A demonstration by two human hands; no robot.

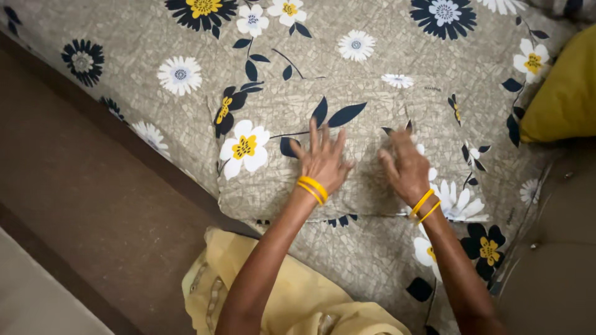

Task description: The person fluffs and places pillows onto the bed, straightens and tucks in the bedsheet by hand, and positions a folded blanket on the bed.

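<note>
A folded cloth (298, 149) with a grey crackle pattern and printed white, yellow and dark blue flowers is laid flat on a bed (143, 37) covered by a sheet of the same print. The left hand (323, 162) is pressed palm-down on the middle of the folded cloth, fingers spread and pointing away from the body; nothing is grasped, so its grip is released. The right hand (408, 169) is set just beside it, towards the cloth's right edge, fingers slightly curled and resting on the fabric; its grip is likewise released, though the fingertips are blurred. The two hands are near each other but apart. Yellow bangles (312, 188) are worn on the left wrist, and a matching pair (425, 205) on the right wrist. The near edge of the folded cloth is seen just below the wrists. A mustard-yellow cushion (568, 93) is seen at the right edge of the bed, well apart from the hands. A pale yellow garment (292, 298) is visible below the arms, and a brown floor (74, 205) lies to the left of the bed.
</note>
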